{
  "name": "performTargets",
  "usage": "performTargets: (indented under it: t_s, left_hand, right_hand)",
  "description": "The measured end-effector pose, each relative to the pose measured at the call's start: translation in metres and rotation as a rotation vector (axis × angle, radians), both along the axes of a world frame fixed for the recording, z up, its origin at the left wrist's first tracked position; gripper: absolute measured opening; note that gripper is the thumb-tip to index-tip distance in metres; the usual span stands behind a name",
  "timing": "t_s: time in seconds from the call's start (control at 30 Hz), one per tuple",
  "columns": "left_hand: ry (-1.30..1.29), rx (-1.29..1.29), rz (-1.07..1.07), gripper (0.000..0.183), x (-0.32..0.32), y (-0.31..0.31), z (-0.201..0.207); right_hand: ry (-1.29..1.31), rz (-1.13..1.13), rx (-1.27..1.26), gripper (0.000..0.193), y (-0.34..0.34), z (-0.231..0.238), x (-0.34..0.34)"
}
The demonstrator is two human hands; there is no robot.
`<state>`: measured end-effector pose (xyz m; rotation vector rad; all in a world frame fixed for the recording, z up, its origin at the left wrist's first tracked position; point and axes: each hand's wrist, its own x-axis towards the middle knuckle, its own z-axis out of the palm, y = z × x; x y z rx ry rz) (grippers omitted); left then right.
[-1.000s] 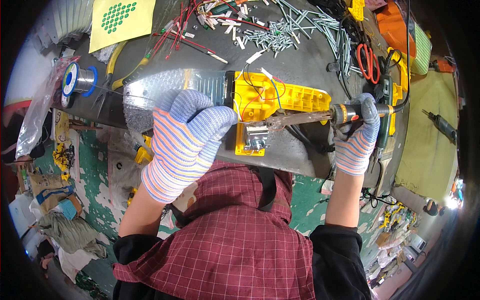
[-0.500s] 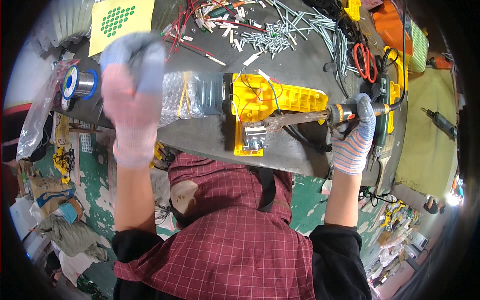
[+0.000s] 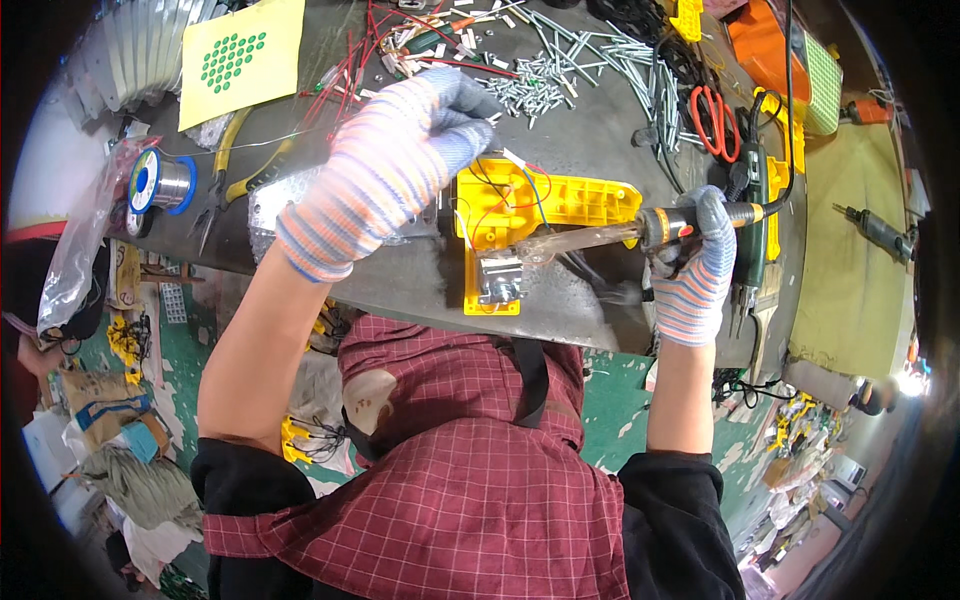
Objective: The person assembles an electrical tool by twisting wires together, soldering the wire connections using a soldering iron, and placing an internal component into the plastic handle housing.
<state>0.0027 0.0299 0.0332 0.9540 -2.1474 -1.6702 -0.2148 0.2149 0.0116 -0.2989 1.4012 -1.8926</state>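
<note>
My right hand (image 3: 697, 265), in a striped knit glove, is closed around the handle of a soldering iron (image 3: 655, 228). Its metal barrel (image 3: 580, 240) slants left, with the front end by a shiny metal part (image 3: 500, 280) at the near end of a yellow plastic housing (image 3: 590, 200). Red, blue and dark wires (image 3: 535, 190) lie loosely in the housing. Above its left end, the gloved fingers of my left hand (image 3: 400, 160) are pinched together beside a tiny white piece; what they hold is unclear. A thin strand runs from a solder spool (image 3: 163, 181) toward this hand.
Pliers with yellow handles (image 3: 225, 175) lie beside the spool. Loose screws (image 3: 530, 90), red wires and long bolts (image 3: 650, 75) cover the far side of the dark table (image 3: 380, 290). Red-handled scissors (image 3: 715, 120) and a green power tool (image 3: 752, 215) are at the right.
My left hand has swung right from beside the yellow sheet to the housing, uncovering the pliers. The housing and soldering iron have shifted slightly left.
</note>
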Motion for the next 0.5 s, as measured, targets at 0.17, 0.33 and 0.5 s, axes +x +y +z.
performTargets:
  t_s: [0.17, 0.33, 0.5]
  left_hand:
    - [0.243, -0.332, 0.126, 0.016, 0.032, 0.024, -0.028]
    - [0.207, -1.095, -0.182, 0.011, 0.047, 0.032, -0.032]
    - [0.257, -1.01, -0.139, 0.016, 0.035, 0.021, -0.031]
  right_hand:
    - [-0.02, -0.057, 0.022, 0.018, -0.005, 0.002, 0.008]
    - [0.005, -0.006, 0.05, 0.02, -0.001, -0.002, 0.001]
    - [0.046, -0.028, 0.06, 0.023, -0.005, 0.003, 0.01]
